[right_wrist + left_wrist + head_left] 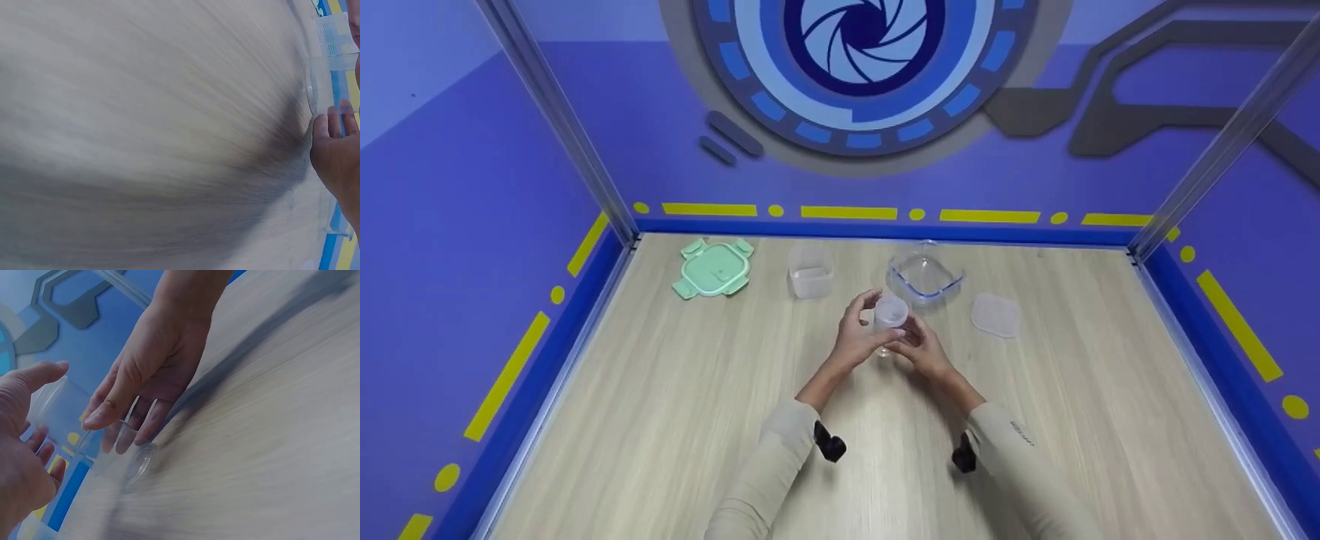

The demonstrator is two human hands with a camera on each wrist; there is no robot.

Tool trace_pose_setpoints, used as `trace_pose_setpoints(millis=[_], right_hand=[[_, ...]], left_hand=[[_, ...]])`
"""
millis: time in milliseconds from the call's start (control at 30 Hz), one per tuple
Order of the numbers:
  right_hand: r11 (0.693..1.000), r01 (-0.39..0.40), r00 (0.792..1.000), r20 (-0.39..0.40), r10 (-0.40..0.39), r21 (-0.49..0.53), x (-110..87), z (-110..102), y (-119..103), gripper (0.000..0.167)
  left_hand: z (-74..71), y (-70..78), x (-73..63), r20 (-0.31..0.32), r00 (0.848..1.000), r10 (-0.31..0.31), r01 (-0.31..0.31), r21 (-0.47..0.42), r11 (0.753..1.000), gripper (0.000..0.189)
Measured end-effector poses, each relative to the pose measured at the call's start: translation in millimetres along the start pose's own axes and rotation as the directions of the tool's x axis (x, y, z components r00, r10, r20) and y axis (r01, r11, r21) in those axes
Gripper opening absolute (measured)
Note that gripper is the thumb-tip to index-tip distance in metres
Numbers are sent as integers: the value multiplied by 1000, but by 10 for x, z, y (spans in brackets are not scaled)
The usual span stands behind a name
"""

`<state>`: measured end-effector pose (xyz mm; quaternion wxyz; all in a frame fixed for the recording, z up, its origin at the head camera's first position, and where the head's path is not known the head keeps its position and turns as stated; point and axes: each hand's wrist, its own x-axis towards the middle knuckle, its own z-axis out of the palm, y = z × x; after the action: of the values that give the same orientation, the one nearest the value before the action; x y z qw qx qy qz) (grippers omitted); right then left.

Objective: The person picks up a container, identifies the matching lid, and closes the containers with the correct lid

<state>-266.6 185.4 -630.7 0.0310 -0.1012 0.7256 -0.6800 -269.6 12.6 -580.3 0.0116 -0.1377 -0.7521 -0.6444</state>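
Observation:
Both hands hold a see-through cup (890,312) in front of the body. Its wider upper part looks frosted, and a clear round base (142,464) shows at the bottom; I cannot tell whether it is one piece or two stacked. The left hand (855,339) curves round the cup's left side, thumb across the front. On the right side, the right hand (924,351) grips lower down, its thumb (104,413) in front and its fingers behind the clear wall. In the right wrist view, the right hand's fingertips (333,121) meet the cup near its base.
Along the table's back stand a green clip lid (715,268), a frosted square container (811,283) and a clear glass dish (924,289) with a bluish rim. A flat frosted lid (996,315) lies to the right. Printed wall panels (885,180) enclose the wooden table (697,420).

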Motion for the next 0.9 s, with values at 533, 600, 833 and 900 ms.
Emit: trace_pose_setpoints(millis=[533,600,833,900], right_hand=[[999,-51,998,23,51,-4,-20,-4,-34,71],[999,-45,999,18,45,-3,-18,-5,-32,71],[999,-42,999,23,42,-8,-24,-12,-25,70],[999,-36,999,28,36,-15,-29,-12,-19,70]], left_hand=[[46,53,12,-86,996,3,3,62,998,64],[31,54,17,-76,997,6,-1,65,998,63],[10,50,40,-38,999,12,-8,99,995,64],[-2,50,41,-24,1000,14,-11,105,994,63]])
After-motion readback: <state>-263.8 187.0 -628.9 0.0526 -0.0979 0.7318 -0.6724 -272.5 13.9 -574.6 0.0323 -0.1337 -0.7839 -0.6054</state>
